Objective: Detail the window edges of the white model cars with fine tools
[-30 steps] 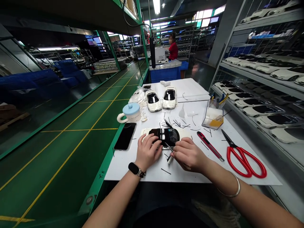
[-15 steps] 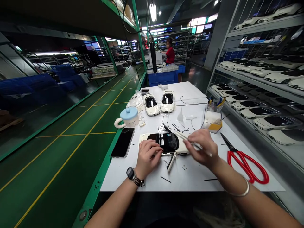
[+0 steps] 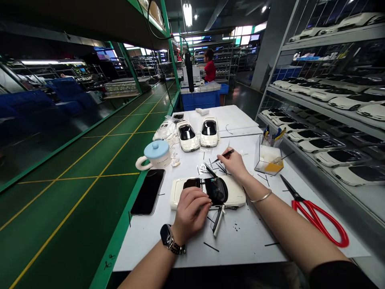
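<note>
A white model car (image 3: 236, 192) with a black roof lies sideways before me, its doors swung out; the near door (image 3: 218, 222) points toward me. My left hand (image 3: 194, 206) rests against the car's near side, thumb and fingertips pinched together by the door opening; anything between them is too small to make out. Beyond the car, my right hand (image 3: 234, 162) is closed on slim dark tweezers (image 3: 227, 154), their tip pointing left and down over the loose black strips (image 3: 221, 167) on the white tabletop.
Two more white model cars (image 3: 188, 136) stand at the back. A lidded mug (image 3: 158, 154) and phone (image 3: 148, 192) are left; a clear tool box (image 3: 269, 156) and red-handled scissors (image 3: 320, 218) are right. Racks of cars (image 3: 327, 130) line the right. A person in red (image 3: 209, 71) is far off.
My right hand has moved from over the car's front end, away from me and left, to the black strips, tweezers in hand. My left hand stays at the car's side. The view has shifted slightly.
</note>
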A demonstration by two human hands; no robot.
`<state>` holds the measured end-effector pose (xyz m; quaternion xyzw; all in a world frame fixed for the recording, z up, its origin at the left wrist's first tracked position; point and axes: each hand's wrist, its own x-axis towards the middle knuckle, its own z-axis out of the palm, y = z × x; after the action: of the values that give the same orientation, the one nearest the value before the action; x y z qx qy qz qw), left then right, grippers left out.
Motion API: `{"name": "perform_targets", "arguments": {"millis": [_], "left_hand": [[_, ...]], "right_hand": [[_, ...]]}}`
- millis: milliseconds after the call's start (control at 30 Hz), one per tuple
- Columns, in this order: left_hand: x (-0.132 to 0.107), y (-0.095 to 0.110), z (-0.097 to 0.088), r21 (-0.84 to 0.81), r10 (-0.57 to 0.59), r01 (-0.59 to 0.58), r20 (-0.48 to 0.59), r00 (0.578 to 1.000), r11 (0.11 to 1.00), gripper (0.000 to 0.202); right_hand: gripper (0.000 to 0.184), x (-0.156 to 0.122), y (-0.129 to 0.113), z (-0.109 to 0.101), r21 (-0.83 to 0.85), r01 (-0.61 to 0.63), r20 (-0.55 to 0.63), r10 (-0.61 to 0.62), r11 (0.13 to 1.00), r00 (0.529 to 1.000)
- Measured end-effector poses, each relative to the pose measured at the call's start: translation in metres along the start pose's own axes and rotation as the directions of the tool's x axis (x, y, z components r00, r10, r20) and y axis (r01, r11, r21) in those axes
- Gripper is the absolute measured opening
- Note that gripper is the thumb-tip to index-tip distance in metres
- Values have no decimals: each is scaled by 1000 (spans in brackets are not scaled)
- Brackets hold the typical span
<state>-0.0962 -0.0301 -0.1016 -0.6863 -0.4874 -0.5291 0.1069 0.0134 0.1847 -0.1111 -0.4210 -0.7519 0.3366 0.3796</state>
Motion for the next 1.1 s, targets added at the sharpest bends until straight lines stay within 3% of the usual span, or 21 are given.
{"name": "perform_targets", "arguments": {"millis": [633,767,967,1100], "left_hand": [[-1,5,-5,73,39,-38,-9,999,997,22],[-2,5,-4,68,41,-40,-7,999,997,21],[-1,9,-3,21,-46,47,-34,998,999,16],[6,17,-3,40,-114,118,-99,989,992,12]], "right_hand": [[20,8,-17,8,-92,42,109,-32,995,994],[20,8,-22,5,-48,43,67,-39,998,997],[26,-16,-44,-23,169,106,-109,-88,980,990],[31,-57,-69,-53,379,183,-111,-152,907,982]]}}
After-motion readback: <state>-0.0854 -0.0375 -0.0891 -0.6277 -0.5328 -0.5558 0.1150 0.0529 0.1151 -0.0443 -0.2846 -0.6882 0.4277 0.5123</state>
